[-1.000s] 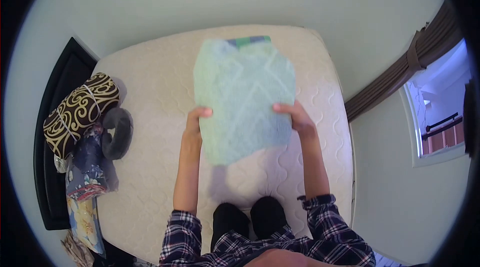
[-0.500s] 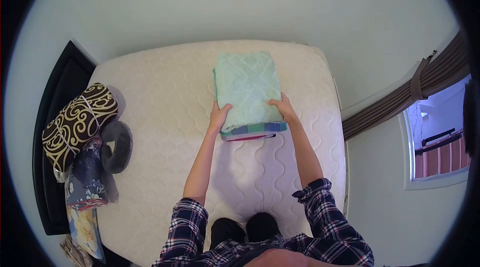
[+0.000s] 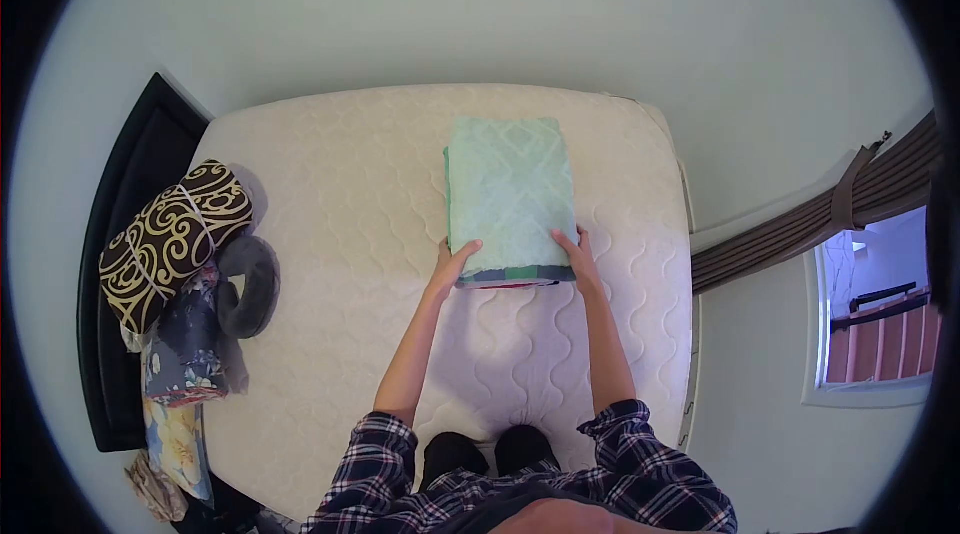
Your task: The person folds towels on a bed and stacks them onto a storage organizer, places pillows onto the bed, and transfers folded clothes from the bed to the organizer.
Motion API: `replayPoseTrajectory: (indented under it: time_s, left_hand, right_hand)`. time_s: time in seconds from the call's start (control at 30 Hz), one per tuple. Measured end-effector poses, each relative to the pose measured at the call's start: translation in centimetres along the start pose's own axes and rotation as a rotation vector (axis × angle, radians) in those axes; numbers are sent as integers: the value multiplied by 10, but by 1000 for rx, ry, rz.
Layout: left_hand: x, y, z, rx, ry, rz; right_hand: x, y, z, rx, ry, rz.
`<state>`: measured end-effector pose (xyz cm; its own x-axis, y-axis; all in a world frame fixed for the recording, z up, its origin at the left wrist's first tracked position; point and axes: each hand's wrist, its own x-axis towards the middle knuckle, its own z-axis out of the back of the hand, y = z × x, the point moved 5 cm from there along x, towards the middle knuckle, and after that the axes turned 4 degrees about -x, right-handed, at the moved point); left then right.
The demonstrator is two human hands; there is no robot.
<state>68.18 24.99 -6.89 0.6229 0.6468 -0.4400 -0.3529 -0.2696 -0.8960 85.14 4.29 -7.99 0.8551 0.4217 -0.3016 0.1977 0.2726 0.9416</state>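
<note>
A stack of folded blankets (image 3: 512, 194) lies in the middle of the bed, with a fuzzy mint-green one with a diamond pattern on top. Checkered and red cloth shows beneath it along the near edge. My left hand (image 3: 456, 265) grips the near left corner, thumb on top of the green cloth. At the near right corner, my right hand (image 3: 578, 256) holds on the same way. The fingers of both hands are mostly hidden at the sides and under the stack.
The cream quilted mattress (image 3: 340, 224) spans the view, against a dark headboard (image 3: 100, 334). By the headboard lie a brown patterned bundle (image 3: 175, 244), a grey neck pillow (image 3: 250, 286) and a floral bundle (image 3: 187, 344). A tied brown curtain (image 3: 770, 239) hangs beside a window (image 3: 880, 324).
Both hands have slid toward the near corners of the stack. Less of the lower layers shows at its near edge. The view has shifted slightly.
</note>
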Motion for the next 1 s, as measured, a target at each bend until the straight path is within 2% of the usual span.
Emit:
replayPoseTrajectory:
  time_s: [0.03,0.1,0.2,0.37,0.4,0.43,0.47,0.53,0.57,0.63,0.67,0.73,0.8,0.83,0.87,0.9,0.97,1.0]
  left_hand:
    - [1,0,-1,-29,35,5]
    - [10,4,-8,-41,88,4]
    - [27,23,-3,17,-10,17]
    - [18,12,-3,-39,95,-56]
    - [10,11,-1,-46,96,-64]
    - [1,20,8,-249,36,-1]
    - [-10,32,16,-448,-26,69]
    - [-4,73,32,-458,-78,123]
    - [-1,99,38,-464,-123,171]
    - [0,136,40,-403,-115,246]
    - [1,154,38,-344,-110,313]
    - [11,185,33,-293,-155,307]
    - [25,208,29,-137,-40,319]
    - [39,221,29,-133,-42,319]
    - [55,230,30,-173,-17,259]
    - [65,237,29,-215,7,202]
    - [50,200,16,-224,-25,203]
    - [46,184,11,-232,-51,195]
  right_hand:
    - [-3,-6,-4,118,93,-137]
    - [2,-12,-4,105,94,-130]
    - [13,-25,-10,139,136,-141]
    - [16,-38,-1,139,154,-71]
    - [9,-49,7,278,134,-97]
    - [3,-61,15,415,115,-129]
    - [-2,-74,22,411,118,-133]
    - [-16,-110,42,145,-78,-298]
    - [-20,-128,42,140,-79,-307]
    - [-17,-161,36,50,57,-351]
    - [-14,-172,33,51,52,-347]
    - [-4,-192,18,63,84,-299]
    - [26,-223,3,142,81,-288]
    - [41,-229,0,73,28,-180]
    - [52,-236,-1,2,-26,-77]
    - [54,-235,-6,2,-23,-86]
    - [58,-213,-14,-144,-82,61]
    - [62,-215,-14,-147,-78,58]
